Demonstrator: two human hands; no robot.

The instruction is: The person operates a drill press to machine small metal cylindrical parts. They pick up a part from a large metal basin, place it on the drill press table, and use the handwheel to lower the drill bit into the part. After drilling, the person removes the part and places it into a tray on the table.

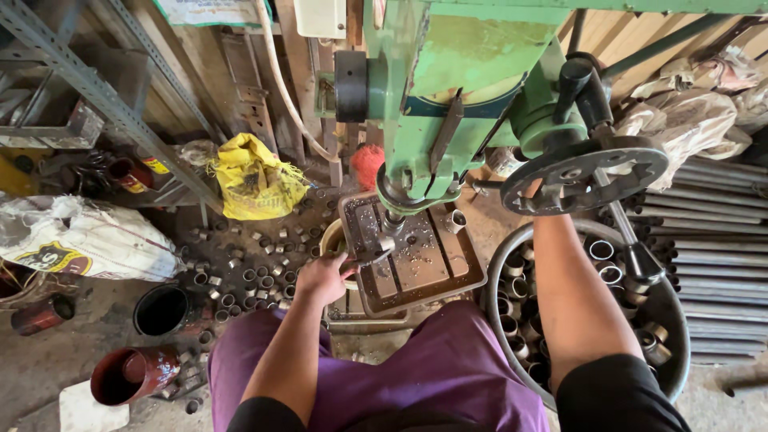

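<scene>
Pliers [370, 258] are gripped by left hand [324, 276] on drill-press plate [448, 276]; handwheel [582, 174] is grasped by right hand [534, 190], mostly hidden.

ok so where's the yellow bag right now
In the head view the yellow bag sits on the floor left of the green drill press, just beyond the short metal rings scattered by the left hand.

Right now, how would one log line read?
left hand: at drill table, holding tool | right hand: on feed wheel | tub: pipe pieces
</scene>
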